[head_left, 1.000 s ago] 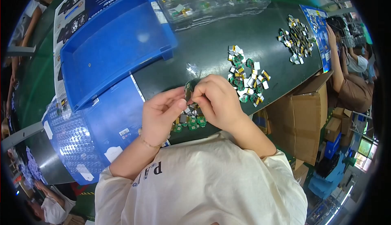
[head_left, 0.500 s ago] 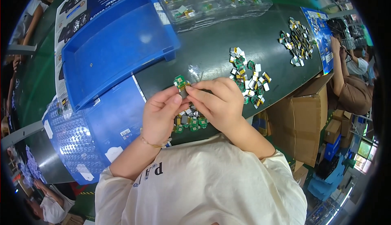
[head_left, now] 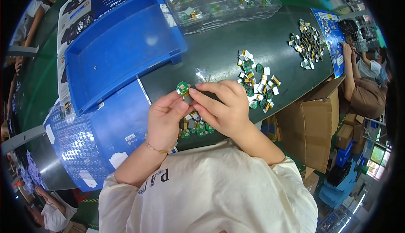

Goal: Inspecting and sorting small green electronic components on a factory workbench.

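Both hands meet over the dark table (head_left: 211, 43), close in front of my body. Between thumb and fingers my left hand (head_left: 165, 114) pinches a small green circuit board (head_left: 182, 88) with a ribbon-like tail and a grey piece below it. The fingers of my right hand (head_left: 228, 108) are closed on the same board from the right side, near its lower edge. Under my hands lies a pile of similar green boards (head_left: 200, 128) with grey and white pieces, partly hidden by my fingers. Right of my right hand, another heap of boards (head_left: 258, 81) spreads on the table.
A blue bin (head_left: 122, 47) stands at the left, beside blue printed sheets (head_left: 122, 115) and a clear blister tray (head_left: 78, 138). Stacked clear trays (head_left: 219, 5) holding boards sit at the back. Farther right are a darker heap (head_left: 310, 43), a cardboard box (head_left: 308, 131) and a co-worker's arm (head_left: 348, 68).
The circuit board has turned slightly in my fingers, its green face now tilted more toward the upper left. My right fingers have shifted a little left along it.
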`<state>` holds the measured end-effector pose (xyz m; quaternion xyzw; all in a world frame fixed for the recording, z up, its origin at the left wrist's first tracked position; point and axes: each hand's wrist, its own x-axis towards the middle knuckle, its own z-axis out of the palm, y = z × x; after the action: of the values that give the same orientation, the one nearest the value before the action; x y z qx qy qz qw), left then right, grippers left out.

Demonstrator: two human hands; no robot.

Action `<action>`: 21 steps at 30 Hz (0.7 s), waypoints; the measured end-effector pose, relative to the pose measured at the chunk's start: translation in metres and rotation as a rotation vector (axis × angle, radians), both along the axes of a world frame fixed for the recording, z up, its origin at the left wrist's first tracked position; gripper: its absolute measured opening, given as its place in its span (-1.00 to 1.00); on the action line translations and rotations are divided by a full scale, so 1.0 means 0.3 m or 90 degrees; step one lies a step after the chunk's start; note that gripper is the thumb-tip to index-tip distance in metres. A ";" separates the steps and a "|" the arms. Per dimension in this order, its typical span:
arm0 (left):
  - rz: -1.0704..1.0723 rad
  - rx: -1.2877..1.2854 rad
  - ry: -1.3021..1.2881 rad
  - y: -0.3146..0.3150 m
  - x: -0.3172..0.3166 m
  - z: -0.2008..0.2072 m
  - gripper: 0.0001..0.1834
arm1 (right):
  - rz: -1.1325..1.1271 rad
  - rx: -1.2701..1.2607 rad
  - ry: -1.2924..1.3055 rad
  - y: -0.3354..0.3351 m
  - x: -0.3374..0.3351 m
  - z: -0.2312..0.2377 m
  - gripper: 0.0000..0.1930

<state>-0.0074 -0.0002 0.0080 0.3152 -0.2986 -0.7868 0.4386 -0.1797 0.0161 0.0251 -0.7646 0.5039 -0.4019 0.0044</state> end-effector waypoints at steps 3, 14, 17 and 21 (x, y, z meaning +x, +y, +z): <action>-0.012 -0.045 -0.037 0.001 0.004 -0.008 -0.68 | -0.011 -0.016 0.027 0.006 0.002 0.001 -0.63; -0.011 -0.052 -0.034 0.001 0.003 0.003 -0.67 | 0.038 0.008 -0.079 0.024 -0.002 -0.017 -0.74; -0.003 -0.045 -0.036 0.007 0.005 -0.009 -0.66 | 0.037 0.081 -0.167 0.008 -0.002 -0.010 -0.77; -0.015 -0.071 -0.072 0.008 0.009 -0.012 -0.70 | 0.045 0.138 -0.193 0.002 0.007 -0.005 -0.80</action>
<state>-0.0046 0.0023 0.0045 0.3306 -0.3696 -0.7553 0.4286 -0.1774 0.0167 0.0235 -0.7074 0.5105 -0.4558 0.1767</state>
